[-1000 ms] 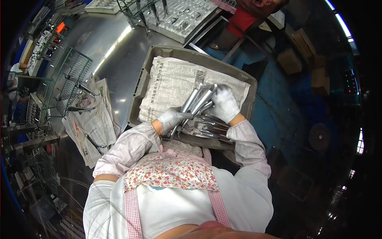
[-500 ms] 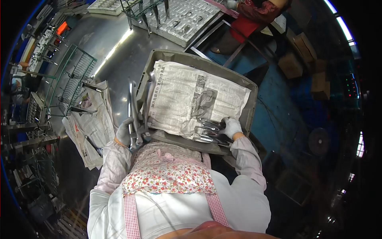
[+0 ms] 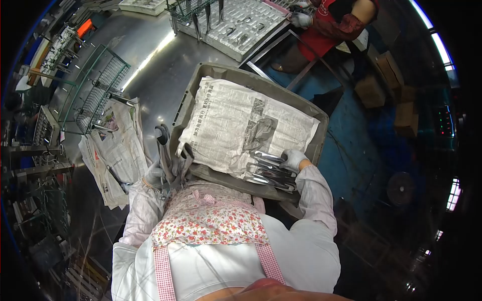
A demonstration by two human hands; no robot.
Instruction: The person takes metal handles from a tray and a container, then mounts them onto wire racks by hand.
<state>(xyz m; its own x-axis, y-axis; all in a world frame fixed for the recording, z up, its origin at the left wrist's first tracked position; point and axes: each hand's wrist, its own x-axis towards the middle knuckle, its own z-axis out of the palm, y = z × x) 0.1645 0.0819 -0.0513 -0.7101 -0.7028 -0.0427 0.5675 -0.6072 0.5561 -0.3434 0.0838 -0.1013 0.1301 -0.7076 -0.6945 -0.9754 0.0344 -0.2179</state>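
Note:
My left hand (image 3: 154, 175), in a pale glove, is closed around several long, curved, shiny metal parts (image 3: 164, 143) that look like handles; their ends stick up beside the bin's left wall. My right hand (image 3: 292, 159), gloved too, has its fingers curled at the end of a row of similar metal parts (image 3: 268, 169). These lie side by side on newspaper (image 3: 226, 125) in the near right corner of a grey plastic bin (image 3: 197, 88). The fingertips of the right hand are partly hidden.
A green wire basket (image 3: 103, 83) and more newspaper (image 3: 113, 155) are on the metal table (image 3: 145, 83) at left. Beyond the bin are a white tray of parts (image 3: 251, 22) and a co-worker in a red apron (image 3: 321, 42). Cardboard boxes (image 3: 369, 90) stand at right.
My left hand has tilted its metal parts, so their ends point more toward the camera and sit lower. My right hand stays at the row in the bin. The co-worker's gloved hands show more now.

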